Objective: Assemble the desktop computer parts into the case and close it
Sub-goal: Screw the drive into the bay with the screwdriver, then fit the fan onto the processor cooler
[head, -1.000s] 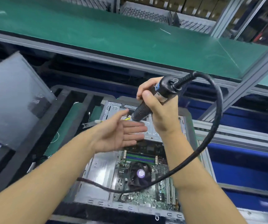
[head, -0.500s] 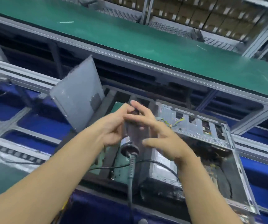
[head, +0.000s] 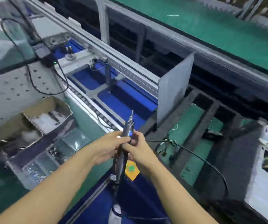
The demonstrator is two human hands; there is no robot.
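Both hands hold a black electric screwdriver (head: 125,138) upright in the middle, bit pointing up and cable hanging down. My left hand (head: 109,146) grips its body from the left. My right hand (head: 138,148) has its fingers curled round it from the right. The open computer case (head: 262,162) lies at the right edge, grey metal with yellow-green wires showing. A grey side panel (head: 172,94) stands upright on the black foam carrier (head: 193,138), left of the case.
Left of the hands sit cardboard boxes (head: 33,120) with bagged parts and clear plastic bins (head: 56,154). A yellow button box (head: 131,171) lies under the hands. The blue conveyor frame (head: 114,101) runs diagonally; a green belt (head: 210,26) lies beyond.
My view has swung left, away from the case. The screwdriver passed from a right-hand grip above the motherboard to both hands, and now points bit-up left of the case.
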